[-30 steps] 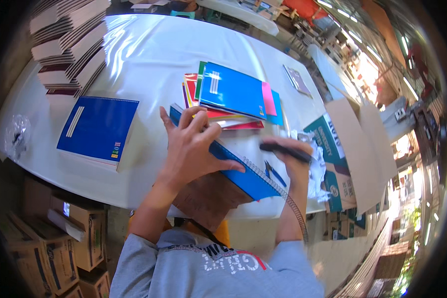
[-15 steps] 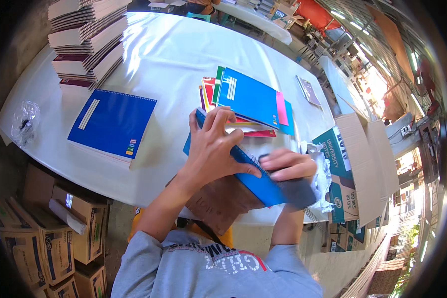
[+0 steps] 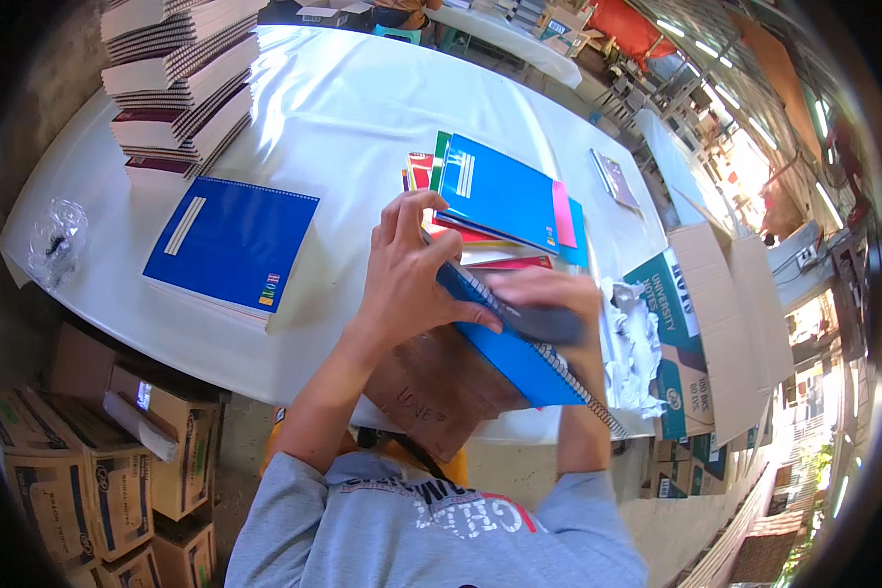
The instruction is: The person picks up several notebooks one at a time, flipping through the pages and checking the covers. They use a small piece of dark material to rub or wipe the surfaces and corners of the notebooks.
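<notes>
My left hand (image 3: pixel 399 269) grips a blue spiral notebook (image 3: pixel 510 365) by its upper end, fingers over the far side and thumb on the near cover. The notebook is tilted, spine edge up, with a wire coil running along it to the lower right. My right hand (image 3: pixel 551 292), smeared by motion, holds a dark, flat, rounded object (image 3: pixel 539 323) against that coil edge; its kind cannot be made out. Under the notebook is a brown board (image 3: pixel 441 384) with handwriting. Just beyond my hands lies a fanned pile of coloured notebooks, a blue notebook (image 3: pixel 505 191) on top.
At left on the white-covered table (image 3: pixel 353 118) lie a blue notebook stack (image 3: pixel 230 245) and a clear plastic wrapper (image 3: pixel 59 245). A tall notebook pile (image 3: pixel 181 98) stands behind them. An opened carton (image 3: pixel 691 343) with crumpled paper (image 3: pixel 634 343) is at right; brown cartons (image 3: pixel 98 480) sit below left.
My right hand has slid the dark object up and left along the spine, toward my left hand. The coil's lower right part now shows. My left hand keeps its grip.
</notes>
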{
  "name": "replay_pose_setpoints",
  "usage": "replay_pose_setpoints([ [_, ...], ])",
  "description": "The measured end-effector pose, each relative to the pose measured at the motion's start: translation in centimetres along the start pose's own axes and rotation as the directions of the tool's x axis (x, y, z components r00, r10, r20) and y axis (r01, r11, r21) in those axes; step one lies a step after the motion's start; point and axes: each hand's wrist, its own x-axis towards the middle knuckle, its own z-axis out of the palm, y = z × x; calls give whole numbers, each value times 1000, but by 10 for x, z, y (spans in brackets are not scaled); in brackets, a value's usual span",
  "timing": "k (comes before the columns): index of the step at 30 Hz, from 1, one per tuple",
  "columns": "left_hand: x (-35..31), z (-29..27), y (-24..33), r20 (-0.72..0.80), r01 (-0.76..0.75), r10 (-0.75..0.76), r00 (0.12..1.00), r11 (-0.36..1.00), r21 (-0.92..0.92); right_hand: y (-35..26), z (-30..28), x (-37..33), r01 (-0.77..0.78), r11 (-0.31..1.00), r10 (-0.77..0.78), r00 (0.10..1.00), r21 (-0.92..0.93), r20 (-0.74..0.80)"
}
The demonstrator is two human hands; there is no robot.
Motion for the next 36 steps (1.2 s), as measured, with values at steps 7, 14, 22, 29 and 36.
replay_pose_setpoints([
  [7, -1, 4, -10, -2, 16, -16, 1000, 999, -52, -4, 9, 23, -118, 985, 123, 992, -129, 37],
  [14, -8, 10, -40, 42, 184, -181, 983, 919, -348, 17, 12, 33, -2, 997, 10, 994, -78, 111],
  [22, -14, 16, -44, 41, 258, -272, 961, 841, -476, 26, 16, 48, -186, 954, 223, 965, -236, 137],
  [29, -15, 17, -45, 34, 239, -253, 967, 850, -469, 49, 26, 58, -74, 993, 82, 993, -90, 89],
  [36, -20, 18, -48, 2, 251, -301, 954, 791, -559, 100, -21, -38, -517, 319, 294, 851, -794, -435],
])
